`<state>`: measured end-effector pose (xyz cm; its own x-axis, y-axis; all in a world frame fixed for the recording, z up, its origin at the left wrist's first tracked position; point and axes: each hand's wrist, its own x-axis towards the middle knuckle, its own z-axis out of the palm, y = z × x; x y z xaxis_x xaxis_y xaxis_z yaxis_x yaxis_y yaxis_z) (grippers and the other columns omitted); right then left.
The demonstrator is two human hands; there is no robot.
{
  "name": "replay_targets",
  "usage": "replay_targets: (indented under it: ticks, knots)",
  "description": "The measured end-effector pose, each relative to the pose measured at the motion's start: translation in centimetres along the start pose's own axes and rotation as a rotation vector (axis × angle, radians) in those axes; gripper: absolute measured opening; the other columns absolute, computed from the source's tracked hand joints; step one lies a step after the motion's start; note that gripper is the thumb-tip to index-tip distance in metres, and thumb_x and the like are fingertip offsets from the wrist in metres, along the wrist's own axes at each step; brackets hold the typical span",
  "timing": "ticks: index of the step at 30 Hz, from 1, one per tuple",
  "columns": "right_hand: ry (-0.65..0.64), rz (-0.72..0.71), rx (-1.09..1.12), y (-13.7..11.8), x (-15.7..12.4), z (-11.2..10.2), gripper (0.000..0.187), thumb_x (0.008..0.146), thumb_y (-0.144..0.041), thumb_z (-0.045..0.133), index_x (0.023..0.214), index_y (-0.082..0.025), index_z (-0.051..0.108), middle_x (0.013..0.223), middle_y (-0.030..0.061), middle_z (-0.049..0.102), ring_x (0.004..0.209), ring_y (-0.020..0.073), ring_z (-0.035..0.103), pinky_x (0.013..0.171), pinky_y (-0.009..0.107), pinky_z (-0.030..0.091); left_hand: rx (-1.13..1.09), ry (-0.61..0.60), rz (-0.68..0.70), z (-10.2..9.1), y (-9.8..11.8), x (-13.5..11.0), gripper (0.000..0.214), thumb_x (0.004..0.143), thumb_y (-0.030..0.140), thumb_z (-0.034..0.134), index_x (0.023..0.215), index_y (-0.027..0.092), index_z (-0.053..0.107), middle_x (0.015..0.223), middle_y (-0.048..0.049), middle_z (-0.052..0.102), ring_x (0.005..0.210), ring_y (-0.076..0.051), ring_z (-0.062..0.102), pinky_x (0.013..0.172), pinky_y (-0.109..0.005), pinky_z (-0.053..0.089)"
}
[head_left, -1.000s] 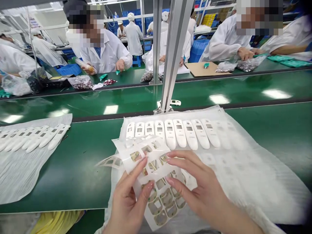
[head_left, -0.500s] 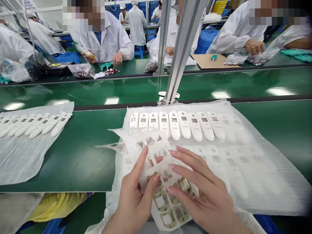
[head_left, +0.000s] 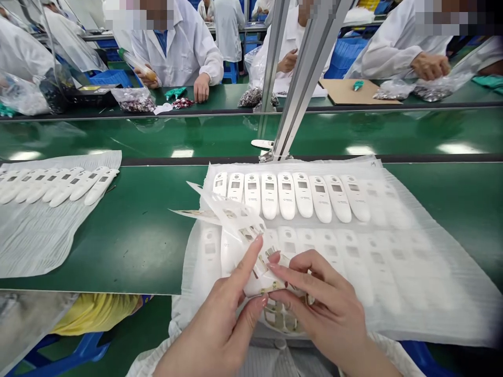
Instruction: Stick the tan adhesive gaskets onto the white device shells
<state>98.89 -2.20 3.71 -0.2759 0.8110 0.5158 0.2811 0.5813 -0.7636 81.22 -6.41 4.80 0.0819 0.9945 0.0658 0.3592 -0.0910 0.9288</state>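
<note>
Between both hands is a translucent white sheet of die-cut stickers (head_left: pixel 238 212), its upper part bent and its far corners sticking up to the left. My left hand (head_left: pixel 223 309) is closed on the sheet, thumb at the fold and index finger stretched along it. At the right side my right hand (head_left: pixel 330 309) pinches the sheet near the bend; whether one sticker is between its fingertips I cannot tell. White handheld casings (head_left: pixel 286 196) with small display windows lie in a row just beyond, and more show faintly through thin foam.
White foam sheeting (head_left: pixel 424 309) covers the bench under the casings. Another foam sheet (head_left: pixel 35 246) with more casings lies left. A metal post (head_left: pixel 298 84) rises behind the row, before a green conveyor (head_left: pixel 188 133). Across it, people in white coats handle small parts.
The sheet has gone from lying nearly flat toward me to being bent at the middle. My right fingers have closed in from spread to a pinch. The view has shifted slightly.
</note>
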Motion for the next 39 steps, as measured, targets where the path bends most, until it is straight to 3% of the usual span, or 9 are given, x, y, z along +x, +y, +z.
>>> replay_targets:
  ticks: [3, 5, 12, 16, 21, 30, 35, 39]
  knots:
    - [-0.006, 0.021, 0.042, 0.1, -0.3, -0.2, 0.043, 0.079, -0.002, 0.066, 0.114, -0.027, 0.07, 0.075, -0.0011, 0.05, 0.055, 0.0086, 0.048, 0.038, 0.02, 0.038, 0.016, -0.229, 0.003, -0.7, -0.3, 0.5, 0.064, 0.094, 0.022, 0.048, 0.15, 0.037, 0.022, 0.137, -0.0025, 0.058, 0.122, -0.023, 0.059, 0.098, -0.037, 0.053]
    - [0.005, 0.029, 0.066, 0.2, -0.4, -0.2, 0.043, 0.078, -0.002, 0.066, 0.112, -0.027, 0.071, 0.072, -0.0018, 0.049, 0.054, 0.0085, 0.047, 0.04, 0.021, 0.037, -0.01, -0.247, 0.035, -0.7, -0.5, 0.7, 0.063, 0.095, 0.018, 0.045, 0.15, 0.038, 0.02, 0.141, 0.0002, 0.055, 0.128, -0.018, 0.054, 0.106, -0.034, 0.046]
    - [-0.017, 0.005, 0.113, -0.2, -0.1, -0.6, 0.044, 0.079, 0.002, 0.061, 0.108, -0.028, 0.072, 0.077, 0.0011, 0.052, 0.06, 0.0107, 0.052, 0.042, 0.022, 0.038, 0.11, -0.151, 0.199, 0.0, -0.8, 0.5, 0.06, 0.088, 0.002, 0.042, 0.14, 0.032, 0.036, 0.13, 0.003, 0.063, 0.118, -0.007, 0.06, 0.1, -0.016, 0.046]
    - [-0.002, -0.033, -0.036, -0.8, -0.4, -0.9, 0.042, 0.076, 0.003, 0.064, 0.106, -0.025, 0.071, 0.087, 0.0047, 0.058, 0.071, 0.015, 0.059, 0.044, 0.025, 0.042, 0.149, -0.135, 0.192, 0.0, -0.8, 0.4, 0.055, 0.088, 0.004, 0.042, 0.137, 0.029, 0.04, 0.127, 0.0012, 0.065, 0.114, -0.009, 0.062, 0.098, -0.018, 0.049]
    - [0.077, -0.121, -0.241, -2.0, -0.6, -1.2, 0.045, 0.072, 0.005, 0.065, 0.103, -0.026, 0.073, 0.084, 0.0061, 0.062, 0.075, 0.02, 0.059, 0.046, 0.03, 0.046, 0.177, -0.117, 0.193, 0.2, -0.5, 0.5, 0.053, 0.088, 0.004, 0.042, 0.136, 0.027, 0.041, 0.124, 0.0009, 0.067, 0.111, -0.01, 0.065, 0.097, -0.019, 0.05]
    - [-0.037, -0.164, -0.274, -2.8, -0.2, -1.7, 0.03, 0.073, 0.003, 0.067, 0.092, -0.019, 0.069, 0.076, 0.0063, 0.067, 0.072, 0.0195, 0.062, 0.055, 0.032, 0.057, 0.139, -0.083, 0.177, 0.2, -0.2, 0.5, 0.054, 0.089, 0.004, 0.044, 0.137, 0.028, 0.04, 0.125, 0.0022, 0.067, 0.112, -0.009, 0.064, 0.098, -0.015, 0.048]
    - [-0.066, -0.16, -0.293, -2.7, -0.3, -1.4, 0.033, 0.076, 0.002, 0.063, 0.099, -0.021, 0.069, 0.085, 0.0058, 0.07, 0.082, 0.0224, 0.068, 0.064, 0.036, 0.062, 0.027, -0.132, 0.07, -0.2, 0.1, 0.2, 0.066, 0.087, 0.011, 0.055, 0.145, 0.035, 0.032, 0.139, 0.0032, 0.057, 0.126, -0.015, 0.055, 0.107, -0.026, 0.045]
    - [-0.15, -0.202, -0.341, -2.2, -0.9, -1.7, 0.032, 0.077, 0.001, 0.062, 0.102, -0.017, 0.069, 0.095, 0.0063, 0.074, 0.096, 0.0232, 0.069, 0.082, 0.036, 0.062, -0.334, -0.158, -0.008, -0.6, 0.2, 0.6, 0.068, 0.084, 0.027, 0.067, 0.145, 0.032, 0.036, 0.143, -0.0037, 0.052, 0.126, -0.028, 0.055, 0.104, -0.041, 0.05]
